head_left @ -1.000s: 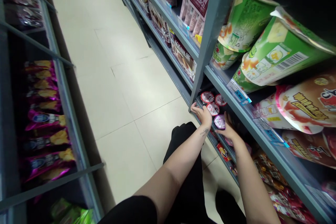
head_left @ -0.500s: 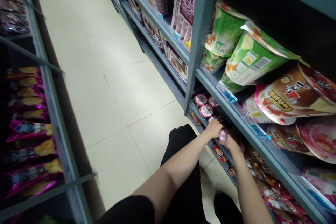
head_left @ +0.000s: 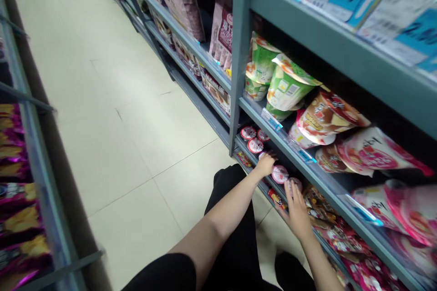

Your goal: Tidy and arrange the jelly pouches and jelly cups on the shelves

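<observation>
Plainly, the pink cup (head_left: 280,174) beside the left hand (head_left: 266,165) stands lid-up.

Black sleeve (head_left: 167,275) ending near elbow; forearms (head_left: 229,211) bare; black trousers (head_left: 241,245)

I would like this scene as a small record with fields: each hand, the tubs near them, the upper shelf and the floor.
Left hand: over a mostly hidden tub; grip unclear
Right hand: open, at a pink-lidded tub
Between hands: another pink-lidded tub
Beyond left hand: three red-rimmed tubs
Shelf above: green cups, brown cups, pink cups
Floor: pale tiles
</observation>
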`<state>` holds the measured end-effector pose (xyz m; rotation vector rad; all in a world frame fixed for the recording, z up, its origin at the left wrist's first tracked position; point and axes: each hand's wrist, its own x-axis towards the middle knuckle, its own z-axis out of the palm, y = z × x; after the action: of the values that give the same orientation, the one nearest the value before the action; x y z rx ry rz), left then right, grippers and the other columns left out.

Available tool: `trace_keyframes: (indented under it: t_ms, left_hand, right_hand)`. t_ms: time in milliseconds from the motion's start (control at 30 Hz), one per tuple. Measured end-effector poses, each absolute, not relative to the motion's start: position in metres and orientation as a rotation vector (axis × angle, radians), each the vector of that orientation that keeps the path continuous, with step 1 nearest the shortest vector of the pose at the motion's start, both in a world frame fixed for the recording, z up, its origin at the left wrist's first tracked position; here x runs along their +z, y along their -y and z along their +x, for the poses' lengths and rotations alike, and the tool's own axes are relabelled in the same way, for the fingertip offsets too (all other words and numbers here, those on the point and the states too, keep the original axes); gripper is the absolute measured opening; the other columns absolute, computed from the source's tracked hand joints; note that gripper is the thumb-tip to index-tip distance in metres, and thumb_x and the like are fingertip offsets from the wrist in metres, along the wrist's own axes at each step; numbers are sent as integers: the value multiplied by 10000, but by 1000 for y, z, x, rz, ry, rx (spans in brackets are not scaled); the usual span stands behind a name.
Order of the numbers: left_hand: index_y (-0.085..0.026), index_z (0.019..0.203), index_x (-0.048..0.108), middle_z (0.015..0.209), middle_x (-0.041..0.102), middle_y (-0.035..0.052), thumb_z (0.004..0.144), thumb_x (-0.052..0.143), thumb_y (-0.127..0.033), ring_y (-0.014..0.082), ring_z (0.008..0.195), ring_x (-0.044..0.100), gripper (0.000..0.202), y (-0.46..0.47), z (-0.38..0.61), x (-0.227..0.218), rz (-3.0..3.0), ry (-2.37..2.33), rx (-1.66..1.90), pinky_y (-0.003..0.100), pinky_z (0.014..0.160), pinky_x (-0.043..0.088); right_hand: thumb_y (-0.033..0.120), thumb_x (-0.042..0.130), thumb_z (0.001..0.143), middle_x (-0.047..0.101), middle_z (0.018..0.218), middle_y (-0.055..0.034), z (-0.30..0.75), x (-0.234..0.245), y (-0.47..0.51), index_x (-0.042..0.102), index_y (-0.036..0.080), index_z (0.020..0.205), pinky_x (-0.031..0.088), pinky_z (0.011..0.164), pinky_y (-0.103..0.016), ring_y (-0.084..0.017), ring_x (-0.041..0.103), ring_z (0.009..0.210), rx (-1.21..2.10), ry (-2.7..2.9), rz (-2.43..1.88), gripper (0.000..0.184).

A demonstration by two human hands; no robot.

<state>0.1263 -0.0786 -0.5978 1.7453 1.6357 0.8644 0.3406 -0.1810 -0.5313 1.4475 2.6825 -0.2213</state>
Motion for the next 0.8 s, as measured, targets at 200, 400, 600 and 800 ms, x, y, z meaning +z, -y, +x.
trace_keyframes:
  t_ms: [200, 400, 600, 800]
  left_hand:
    - [-146, 1176, 682, 1361, 573, 123, 771, 470, -40, 264, 1365, 422, 469, 94, 129, -607, 1877, -1798, 961, 461, 1193, 338]
    - [-144, 1170, 662, 1382, 533, 148, 816, 474, -73, 320, 1363, 395, 407, 139, 151, -609, 2099, -1779, 986, 527, 1144, 350]
    - [-167, 1089, 682, 1394, 554, 113, 793, 464, -40, 311, 1350, 424, 389, 200, 189, -606, 2363, -1572, 905, 492, 1101, 393]
    - [-179, 1119, 672, 1411, 536, 105, 847, 469, -75, 302, 1338, 431, 355, 242, 234, -580, 2534, -1424, 854, 479, 1090, 405]
  right_hand:
    - [523, 422, 894, 256, 1616, -142, 497, -548, 344, 380, 170, 1541, 358, 1143, -563, -393, 144, 1509, -99, -2385, 1944, 737]
    - [734, 526, 601, 461, 1489, -170, 602, -586, 486, 627, 291, 1350, 374, 1034, -700, -516, 349, 1389, -291, -1386, 2556, 877]
    - [844, 536, 551, 273, 1615, -100, 598, -578, 513, 624, 347, 1323, 304, 1036, -754, -503, 142, 1472, -573, -1274, 2807, 923]
    - [898, 366, 679, 289, 1587, -204, 635, -570, 530, 482, 211, 1462, 270, 1101, -724, -478, 159, 1480, -591, -1010, 3249, 1049]
